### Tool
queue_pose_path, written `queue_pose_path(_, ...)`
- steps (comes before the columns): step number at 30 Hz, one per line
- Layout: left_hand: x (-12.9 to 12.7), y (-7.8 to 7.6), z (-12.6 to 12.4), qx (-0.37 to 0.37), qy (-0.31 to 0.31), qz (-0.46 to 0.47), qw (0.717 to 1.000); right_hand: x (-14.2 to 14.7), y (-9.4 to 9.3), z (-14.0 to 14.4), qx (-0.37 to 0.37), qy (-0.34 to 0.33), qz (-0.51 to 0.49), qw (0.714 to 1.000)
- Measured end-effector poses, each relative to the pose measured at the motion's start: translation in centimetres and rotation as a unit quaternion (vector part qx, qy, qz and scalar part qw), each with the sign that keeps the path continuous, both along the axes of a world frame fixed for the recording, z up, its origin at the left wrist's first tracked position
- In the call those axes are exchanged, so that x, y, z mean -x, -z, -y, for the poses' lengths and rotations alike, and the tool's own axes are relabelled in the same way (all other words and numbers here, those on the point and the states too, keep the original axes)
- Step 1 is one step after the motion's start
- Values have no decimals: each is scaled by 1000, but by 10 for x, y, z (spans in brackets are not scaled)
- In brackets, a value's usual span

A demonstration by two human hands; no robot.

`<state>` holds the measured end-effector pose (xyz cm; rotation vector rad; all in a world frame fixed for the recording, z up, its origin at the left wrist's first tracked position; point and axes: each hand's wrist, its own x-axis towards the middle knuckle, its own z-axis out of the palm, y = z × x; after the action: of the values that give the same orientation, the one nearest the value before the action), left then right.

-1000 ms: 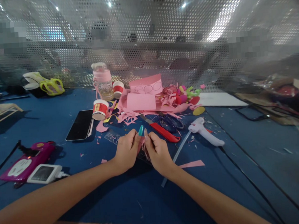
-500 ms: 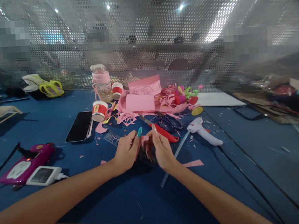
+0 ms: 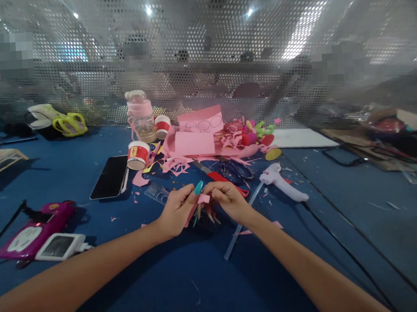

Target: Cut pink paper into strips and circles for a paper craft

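Note:
In the middle of the head view, my left hand (image 3: 178, 210) is closed on a small piece of pink paper (image 3: 204, 199), its teal-nailed thumb pressed along the paper's edge. My right hand (image 3: 230, 201) is curled at the paper's right side, fingers bent in; whether it grips the paper too is hard to see. Below the paper my fingertips overlap, and part of the piece is hidden behind them. Just beyond my hands lie a red-handled cutter (image 3: 227, 180), dark blue scissors (image 3: 243, 169) and a clear stencil ruler (image 3: 156, 192).
A white glue gun (image 3: 284, 184) with a clear glue stick (image 3: 235, 244) lies right. Pink paper sheets (image 3: 194, 143), scraps and paper cups (image 3: 138, 155) fill the back, beside a bottle (image 3: 140, 117). At left are a phone (image 3: 110, 177) and a purple device (image 3: 39, 230).
My right thumb, upright before, has folded down, and the right fingers have curled inward toward the paper. The pink piece shows more clearly between my hands.

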<state>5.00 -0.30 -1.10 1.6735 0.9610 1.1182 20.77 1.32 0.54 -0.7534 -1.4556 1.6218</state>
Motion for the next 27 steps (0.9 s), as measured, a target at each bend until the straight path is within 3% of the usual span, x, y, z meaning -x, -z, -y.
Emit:
queue_pose_path(5,0,2,0,30,18,23,999,-4,-1,-3,18,-13,7,1000)
queue_pose_path(12,2,-5,0,-55,37,-53,996,-3,-3,-3,56,-12,9,998)
queue_pose_path(20,9,-9,-5,-188,62,-110,974,-3,-5,-1,55,-35,61,996)
queue_pose_path(27,9,-8,-4,-146,84,-92,981,-6,-7,-1,46,-59,95,993)
